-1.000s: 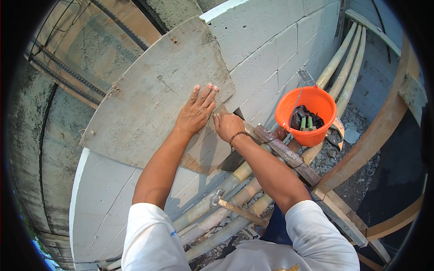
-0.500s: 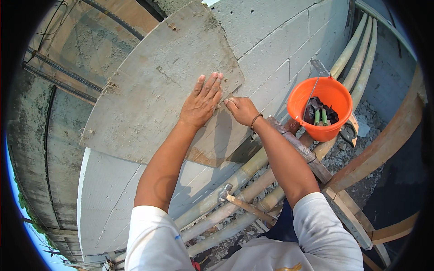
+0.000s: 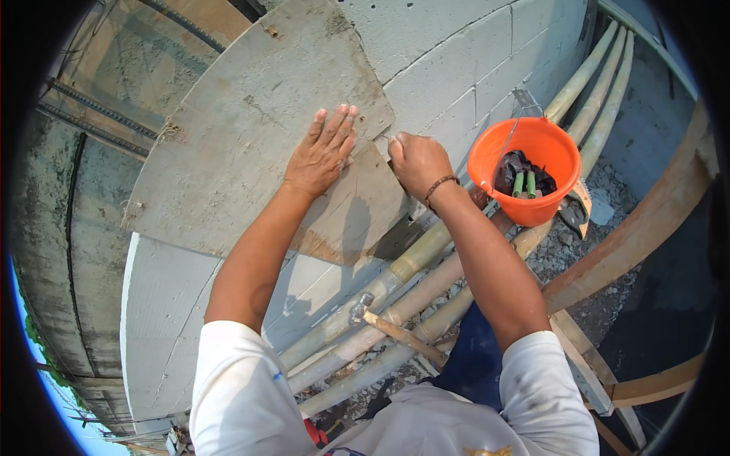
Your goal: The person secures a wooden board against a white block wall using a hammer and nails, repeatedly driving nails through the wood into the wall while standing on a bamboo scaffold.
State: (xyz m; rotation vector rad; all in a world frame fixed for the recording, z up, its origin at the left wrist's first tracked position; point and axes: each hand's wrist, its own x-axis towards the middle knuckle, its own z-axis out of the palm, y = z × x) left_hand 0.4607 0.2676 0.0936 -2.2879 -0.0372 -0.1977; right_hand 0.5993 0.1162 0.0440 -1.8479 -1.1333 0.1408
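Observation:
A flat grey plywood board (image 3: 243,129) leans against a wall of pale concrete blocks (image 3: 471,68). My left hand (image 3: 323,152) lies flat on the board with its fingers spread. My right hand (image 3: 417,161) is closed at the board's right edge, a dark bracelet on its wrist; what its fingers hold is hidden, though they seem to pinch the edge.
An orange bucket (image 3: 494,163) with dark rags and green tools hangs right of my hands. Several bamboo poles (image 3: 395,308) form the scaffold under me, a hammer (image 3: 388,325) lying on them. Wooden braces (image 3: 646,228) stand at right; rubble lies below.
The view has shifted, so board, hands and bucket sit higher and farther right. My right hand moved up along the board's right edge; the left stays flat on the board.

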